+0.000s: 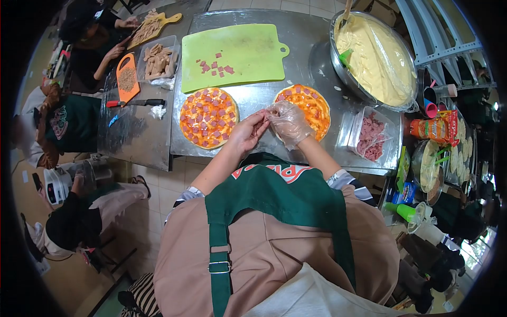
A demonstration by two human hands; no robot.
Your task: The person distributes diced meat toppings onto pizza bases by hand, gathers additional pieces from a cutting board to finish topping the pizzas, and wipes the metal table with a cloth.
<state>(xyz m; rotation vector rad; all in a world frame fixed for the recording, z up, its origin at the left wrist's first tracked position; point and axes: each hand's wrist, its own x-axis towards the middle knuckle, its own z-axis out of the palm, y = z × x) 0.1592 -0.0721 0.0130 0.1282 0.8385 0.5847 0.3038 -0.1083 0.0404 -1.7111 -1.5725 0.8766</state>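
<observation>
My left hand point(247, 133), bare, has its fingers bent together, touching the fingertips of my right hand. A clear plastic glove covers my right hand point(292, 127), whose fingers are pinched over the near left part of a pizza point(317, 113). Whatever lies between the fingers of either hand is too small to make out. Sauce covers this pizza, with pink meat squares along its far edge. Left of my hands lies a second pizza point(208, 119), dotted all over with meat squares. Beyond them, a green cutting board point(248, 45) carries several loose meat squares point(214, 67).
A big metal bowl point(338, 66) of pale yellow dough stands back right. Nearer is a plastic tub of pink meat point(371, 137). To the left are a red-handled knife point(135, 103), an orange board point(127, 95) and a tub of sausages point(158, 61). Another person point(87, 39) works there.
</observation>
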